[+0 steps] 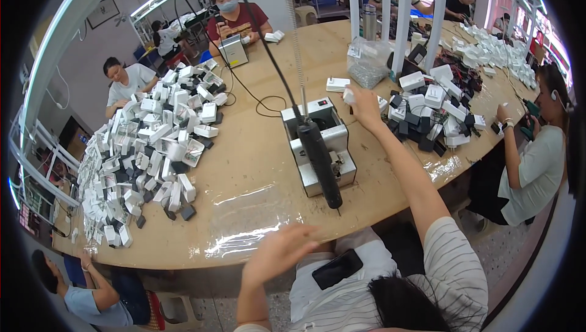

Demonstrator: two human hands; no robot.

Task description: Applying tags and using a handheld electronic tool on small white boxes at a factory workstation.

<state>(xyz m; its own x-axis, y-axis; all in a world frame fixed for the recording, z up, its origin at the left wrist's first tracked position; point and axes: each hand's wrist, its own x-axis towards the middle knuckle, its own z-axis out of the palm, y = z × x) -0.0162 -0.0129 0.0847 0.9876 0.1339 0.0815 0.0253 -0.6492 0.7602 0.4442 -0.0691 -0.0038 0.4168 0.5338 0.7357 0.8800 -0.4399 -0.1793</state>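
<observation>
My right hand (365, 109) reaches across the table, fingers closed round a small white plastic piece (348, 96). Just beyond it lies a white box-shaped device (337, 84). My left hand (282, 251) hovers near the table's front edge, fingers stretched out and slightly blurred, with nothing visible in it. Between the hands hangs a black electric screwdriver (321, 164) on a coiled spring, its bit pointing down. Behind the screwdriver stands a metal box-shaped machine (332, 133), partly hidden by it.
Heaped at the left are white and black plastic housings (159, 130). A second pile (430, 109) lies right of my right arm, near a clear bag of small parts (368, 66). A phone (337, 269) rests on my lap. Co-workers sit around the table (244, 167).
</observation>
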